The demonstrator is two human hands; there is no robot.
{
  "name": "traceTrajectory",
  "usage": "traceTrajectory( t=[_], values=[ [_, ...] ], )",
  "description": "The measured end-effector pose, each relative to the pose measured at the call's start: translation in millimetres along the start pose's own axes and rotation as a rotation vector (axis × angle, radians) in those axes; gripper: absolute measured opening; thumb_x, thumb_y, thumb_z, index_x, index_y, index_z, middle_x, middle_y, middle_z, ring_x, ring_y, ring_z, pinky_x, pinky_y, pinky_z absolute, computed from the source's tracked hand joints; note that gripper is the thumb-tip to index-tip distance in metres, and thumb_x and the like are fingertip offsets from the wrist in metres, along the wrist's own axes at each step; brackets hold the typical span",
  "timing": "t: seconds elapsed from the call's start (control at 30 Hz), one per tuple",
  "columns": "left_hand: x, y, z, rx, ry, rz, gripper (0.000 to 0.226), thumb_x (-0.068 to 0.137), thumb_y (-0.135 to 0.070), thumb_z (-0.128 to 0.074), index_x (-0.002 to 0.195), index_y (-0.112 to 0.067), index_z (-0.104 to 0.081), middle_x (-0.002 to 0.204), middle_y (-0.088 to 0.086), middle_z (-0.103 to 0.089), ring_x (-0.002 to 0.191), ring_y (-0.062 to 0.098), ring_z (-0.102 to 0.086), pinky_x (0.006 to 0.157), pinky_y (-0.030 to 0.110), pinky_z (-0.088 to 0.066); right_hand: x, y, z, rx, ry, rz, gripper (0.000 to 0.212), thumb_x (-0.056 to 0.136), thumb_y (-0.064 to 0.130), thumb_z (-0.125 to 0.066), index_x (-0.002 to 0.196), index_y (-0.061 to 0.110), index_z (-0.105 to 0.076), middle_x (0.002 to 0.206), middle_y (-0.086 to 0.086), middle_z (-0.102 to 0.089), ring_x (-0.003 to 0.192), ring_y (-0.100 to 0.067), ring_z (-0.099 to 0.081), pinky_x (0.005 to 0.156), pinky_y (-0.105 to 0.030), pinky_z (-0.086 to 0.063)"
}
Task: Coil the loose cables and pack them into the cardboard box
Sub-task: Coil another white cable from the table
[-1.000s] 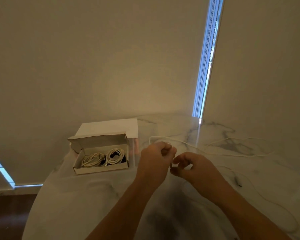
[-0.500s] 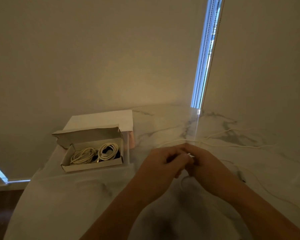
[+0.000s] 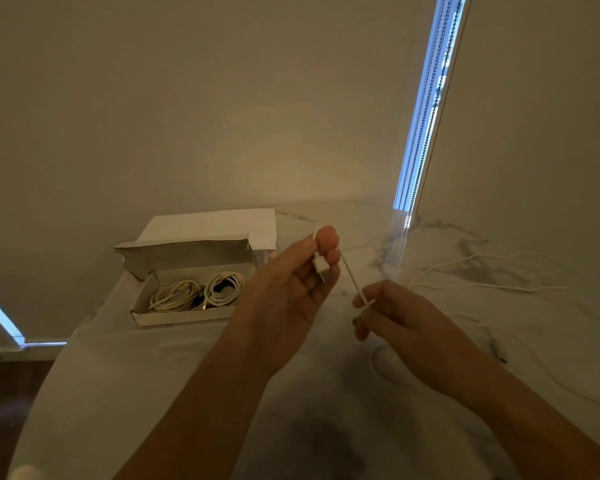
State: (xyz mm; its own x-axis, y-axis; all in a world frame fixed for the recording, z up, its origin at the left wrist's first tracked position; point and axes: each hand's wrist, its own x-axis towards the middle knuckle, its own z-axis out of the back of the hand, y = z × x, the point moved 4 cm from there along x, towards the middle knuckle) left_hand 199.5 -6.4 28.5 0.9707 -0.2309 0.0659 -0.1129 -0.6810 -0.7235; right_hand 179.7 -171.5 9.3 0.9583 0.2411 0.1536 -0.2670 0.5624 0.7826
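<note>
My left hand [image 3: 291, 289] is raised above the table, palm towards me, pinching the white USB plug end of a white cable [image 3: 352, 280]. That cable runs taut down to my right hand [image 3: 400, 318], whose fingers pinch it lower down. The open cardboard box [image 3: 184, 315] sits at the left on the table, lid flap up, with two coiled white cables [image 3: 201, 293] inside. More loose white cable [image 3: 492, 287] lies spread over the table at the right.
The marble-patterned table [image 3: 153, 393] has a rounded edge at the left, with dark floor beyond. A white flat box [image 3: 215, 223] lies behind the cardboard box. A wall and a blind with bead chains [image 3: 430, 109] stand close behind.
My hands were together low over the table; now they have drawn apart. The left hand has risen with the plug end, and a stretch of cable is taut between them.
</note>
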Motion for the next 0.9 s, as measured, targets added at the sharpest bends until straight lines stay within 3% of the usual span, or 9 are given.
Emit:
traceTrajectory(
  t=[0.1,0.17,0.27,0.37,0.47,0.57,0.67,0.8,0.9],
  values=[
    [2,-1,3,-0.02,-0.041,-0.046,0.032,0.097,-0.014,-0.056,0.127,-0.006,-0.064,0.111,0.005,-0.07,0.1,0.015,-0.065,0.098,0.031,-0.052,-7,9,-4,-0.048,-0.069,0.04,0.018,0.099,0.028,-0.048,0.109,0.042,-0.047,0.078,0.017,-0.069,0.075,0.0,-0.067,0.071,-0.022,-0.054],
    [3,-3,6,-0.006,-0.103,-0.095,0.031,0.097,-0.011,-0.054,0.127,-0.007,-0.064,0.112,0.004,-0.071,0.099,0.014,-0.064,0.101,0.032,-0.05,-10,18,-6,-0.092,-0.09,0.085,0.021,0.098,0.03,-0.049,0.112,0.045,-0.045,0.08,0.02,-0.065,0.072,0.0,-0.065,0.061,-0.019,-0.053],
    [5,-5,10,-0.014,-0.151,-0.148,0.03,0.098,-0.006,-0.052,0.125,-0.005,-0.064,0.105,0.004,-0.071,0.092,0.012,-0.065,0.099,0.031,-0.051,-14,26,-6,-0.175,-0.1,0.165,0.026,0.096,0.034,-0.051,0.114,0.052,-0.045,0.085,0.028,-0.061,0.074,0.0,-0.062,0.068,-0.019,-0.054],
    [5,-5,11,0.018,-0.204,-0.205,0.028,0.098,-0.003,-0.052,0.123,-0.004,-0.065,0.1,0.006,-0.073,0.091,0.014,-0.068,0.096,0.031,-0.054,-17,31,-4,-0.272,-0.082,0.211,0.026,0.094,0.043,-0.05,0.118,0.05,-0.047,0.074,0.026,-0.059,0.066,0.001,-0.058,0.061,-0.017,-0.05],
    [5,-9,13,0.113,-0.271,-0.274,0.029,0.098,-0.003,-0.052,0.125,-0.002,-0.062,0.104,0.008,-0.074,0.097,0.018,-0.072,0.09,0.03,-0.057,-22,37,-2,-0.357,-0.047,0.27,0.023,0.091,0.051,-0.05,0.114,0.046,-0.051,0.074,0.035,-0.054,0.065,0.002,-0.054,0.055,-0.015,-0.041],
    [4,-11,14,0.409,-0.294,-0.339,0.028,0.1,-0.005,-0.052,0.124,-0.009,-0.064,0.105,0.007,-0.075,0.1,0.017,-0.072,0.088,0.028,-0.057,-26,41,-1,-0.379,-0.053,0.331,0.014,0.088,0.052,-0.05,0.096,0.042,-0.053,0.07,0.031,-0.053,0.064,0.0,-0.054,0.052,-0.015,-0.037],
    [3,-5,10,0.936,-0.26,-0.381,0.028,0.102,-0.016,-0.052,0.098,-0.035,-0.072,0.097,-0.004,-0.075,0.096,0.008,-0.07,0.092,0.034,-0.056,-29,47,0,-0.396,-0.093,0.374,0.01,0.09,0.05,-0.052,0.088,0.039,-0.052,0.068,0.025,-0.052,0.065,-0.001,-0.053,0.055,-0.014,-0.039],
    [-1,13,-1,1.235,-0.084,-0.278,0.023,0.103,-0.024,-0.047,0.098,-0.026,-0.069,0.087,-0.001,-0.072,0.081,0.007,-0.066,0.081,0.027,-0.055,-28,48,15,-0.393,-0.257,0.395,0.009,0.096,0.044,-0.052,0.094,0.039,-0.06,0.076,0.023,-0.057,0.069,0.001,-0.055,0.061,-0.01,-0.041],
    [-5,22,-11,1.235,0.029,-0.183,0.028,0.102,-0.017,-0.044,0.104,-0.017,-0.072,0.081,-0.001,-0.07,0.076,0.007,-0.065,0.074,0.021,-0.053,-25,41,29,-0.354,-0.392,0.37,0.005,0.092,0.03,-0.064,0.093,0.034,-0.065,0.069,0.027,-0.052,0.069,0.01,-0.053,0.063,-0.004,-0.038]
  ],
)
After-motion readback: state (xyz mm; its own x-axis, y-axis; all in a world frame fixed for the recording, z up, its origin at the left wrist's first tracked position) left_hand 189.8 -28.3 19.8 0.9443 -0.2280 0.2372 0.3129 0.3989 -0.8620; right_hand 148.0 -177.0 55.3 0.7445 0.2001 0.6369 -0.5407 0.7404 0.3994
